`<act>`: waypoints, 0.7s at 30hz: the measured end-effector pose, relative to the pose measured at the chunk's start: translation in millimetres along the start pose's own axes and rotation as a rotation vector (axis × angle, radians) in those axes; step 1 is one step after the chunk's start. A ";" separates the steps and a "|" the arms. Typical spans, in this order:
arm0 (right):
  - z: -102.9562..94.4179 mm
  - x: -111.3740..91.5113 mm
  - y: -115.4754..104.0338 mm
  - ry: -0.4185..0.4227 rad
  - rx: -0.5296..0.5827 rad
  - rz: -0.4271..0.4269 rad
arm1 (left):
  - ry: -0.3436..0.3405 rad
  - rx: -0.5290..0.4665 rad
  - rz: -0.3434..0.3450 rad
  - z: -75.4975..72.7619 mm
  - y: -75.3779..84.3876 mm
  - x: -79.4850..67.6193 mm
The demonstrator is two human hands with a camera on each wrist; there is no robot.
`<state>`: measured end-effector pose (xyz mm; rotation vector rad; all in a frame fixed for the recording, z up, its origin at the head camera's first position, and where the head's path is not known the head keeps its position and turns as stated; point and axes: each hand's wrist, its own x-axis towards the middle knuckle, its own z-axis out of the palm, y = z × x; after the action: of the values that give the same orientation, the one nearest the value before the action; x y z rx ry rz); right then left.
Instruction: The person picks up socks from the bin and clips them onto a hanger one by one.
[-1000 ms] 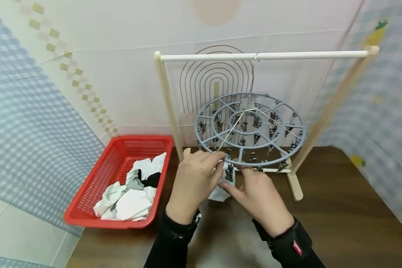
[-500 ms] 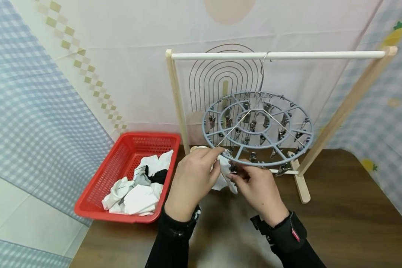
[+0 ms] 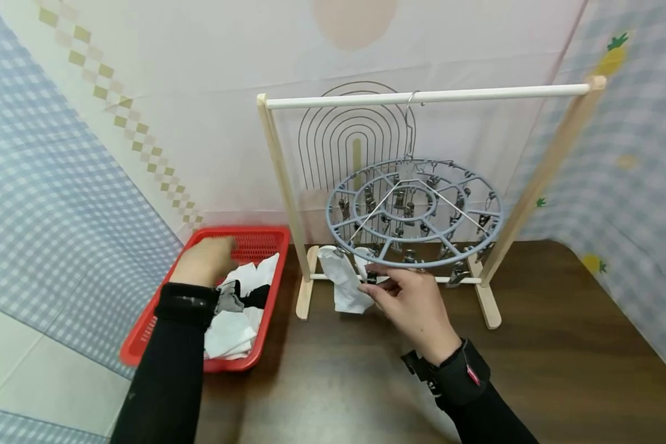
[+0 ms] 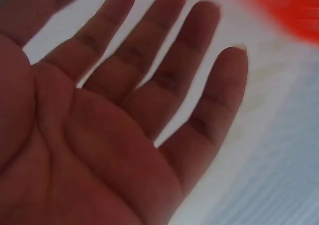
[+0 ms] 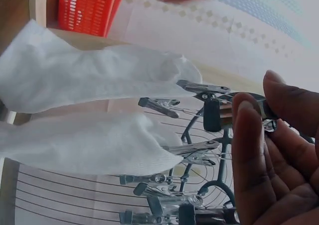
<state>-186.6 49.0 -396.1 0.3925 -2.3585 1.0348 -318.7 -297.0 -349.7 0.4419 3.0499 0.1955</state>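
Note:
My left hand [image 3: 206, 260] is above the red basket [image 3: 234, 232], over its heap of white, grey and black cloth pieces [image 3: 230, 333]. In the left wrist view its fingers are spread and nothing lies in the palm. With my right hand [image 3: 416, 302] I pinch a dark metal clip [image 5: 212, 114] between thumb and fingers, at the front of the round blue-grey clip hanger [image 3: 433, 264]. Two white socks, a nearer sock [image 5: 99, 75] and another sock [image 5: 94, 143], hang side by side from other clips next to it. The pinched clip holds no cloth that I can see.
The hanger hooks onto the white bar [image 3: 477, 95] of a wooden stand [image 3: 280, 166]. Several more metal clips [image 3: 457, 274] dangle around its rings. The brown table [image 3: 322, 364] extends below, and patterned cloth [image 3: 227, 123] covers the walls.
My left hand has left the sock at the hanger and moved left to above the basket. The socks now hang freely. My right hand stays at the hanger's front edge with a clip.

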 end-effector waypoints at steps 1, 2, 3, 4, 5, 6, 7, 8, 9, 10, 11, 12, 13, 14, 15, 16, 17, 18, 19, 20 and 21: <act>-0.2 0.2 -0.7 -0.001 -0.005 0.013 | -0.082 0.003 0.000 9.9 -14.3 10.8; -0.4 0.1 -1.5 -0.003 -0.012 0.026 | -0.164 0.007 -0.010 20.7 -25.4 19.6; -1.0 -0.1 -2.5 -0.007 -0.019 0.037 | -0.245 0.010 -0.017 31.2 -34.4 26.9; -1.5 -0.5 -3.3 -0.008 -0.027 0.048 | -0.313 0.012 -0.023 41.1 -41.2 33.5; -2.2 -0.6 -4.0 -0.006 -0.035 0.052 | -0.360 0.013 -0.018 49.5 -45.9 39.2; -3.2 -0.7 -4.9 -0.004 -0.044 0.055 | -0.381 0.009 -0.013 56.1 -49.3 43.6; -4.3 -0.7 -6.0 -0.001 -0.057 0.060 | -0.379 0.004 0.016 61.2 -51.8 47.8; -2.6 -0.5 -6.3 -0.002 -0.054 0.057 | -0.369 -0.004 0.019 64.8 -55.4 47.2; -1.1 -0.2 -6.6 -0.001 -0.047 0.056 | -0.345 -0.020 0.032 66.5 -58.3 46.6; 0.2 -0.1 -6.9 0.001 -0.040 0.057 | -0.313 -0.038 0.049 66.3 -60.2 45.5; 1.3 0.1 -7.2 0.003 -0.036 0.059 | -0.269 -0.054 0.075 64.4 -61.5 44.2; 2.0 0.2 -7.7 0.005 -0.031 0.065 | -0.235 -0.076 0.094 61.5 -62.6 43.4; 2.6 0.3 -7.9 0.006 -0.028 0.071 | -0.205 -0.099 0.112 57.7 -62.9 42.4; 3.0 0.4 -8.2 0.007 -0.028 0.078 | -0.180 -0.121 0.121 53.0 -62.7 41.1; 3.2 0.4 -8.5 0.006 -0.031 0.084 | -0.156 -0.132 0.139 47.6 -62.5 39.4; 3.4 0.4 -8.5 0.006 -0.033 0.088 | -0.128 -0.135 0.163 42.0 -62.6 37.4; 3.4 0.4 -8.7 0.005 -0.039 0.091 | -0.097 -0.142 0.184 36.2 -62.3 35.3; 3.2 0.3 -8.8 0.004 -0.045 0.093 | -0.072 -0.149 0.192 30.4 -61.7 33.1; 2.9 0.3 -9.0 0.003 -0.053 0.094 | -0.043 -0.156 0.194 24.5 -60.6 30.9; 2.6 0.2 -9.1 0.003 -0.061 0.094 | -0.009 -0.166 0.194 18.5 -59.1 28.5; 2.2 0.2 -9.0 0.005 -0.068 0.095 | 0.024 -0.179 0.188 13.0 -57.4 26.3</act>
<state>-183.4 41.4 -392.0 0.2547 -2.4207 0.9932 -359.0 -342.6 -371.1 0.7161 2.9761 0.4805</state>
